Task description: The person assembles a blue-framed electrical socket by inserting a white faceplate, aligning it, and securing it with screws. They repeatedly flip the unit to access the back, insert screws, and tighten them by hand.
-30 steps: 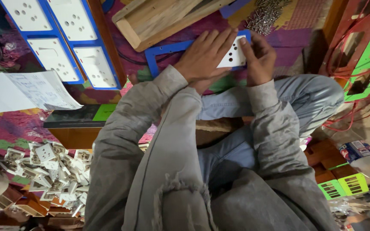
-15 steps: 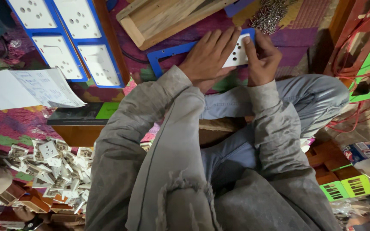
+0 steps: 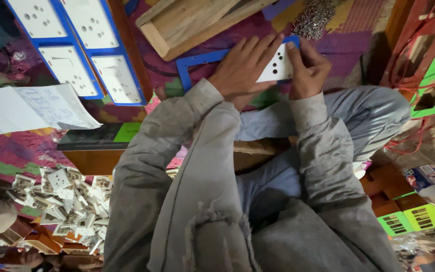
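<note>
My left hand (image 3: 245, 65) lies flat, fingers spread, pressing on a white socket plate (image 3: 278, 66) with round holes. The plate sits inside a blue rectangular frame (image 3: 197, 61) on the patterned cloth. My right hand (image 3: 307, 70) grips the plate's right edge with curled fingers, thumb on top. Both grey sleeves reach forward over my crossed legs in grey trousers.
Two finished blue frames with white socket plates (image 3: 79, 48) lie at the upper left. A wooden tray (image 3: 192, 22) and a pile of screws (image 3: 318, 17) lie beyond my hands. Papers (image 3: 31, 108), a heap of white sockets (image 3: 66, 201), red wires (image 3: 419, 136) and green boxes (image 3: 409, 219) surround me.
Both hands and the white plate have shifted slightly up in view; the left hand spreads flatter over the plate. The hold is unchanged.
</note>
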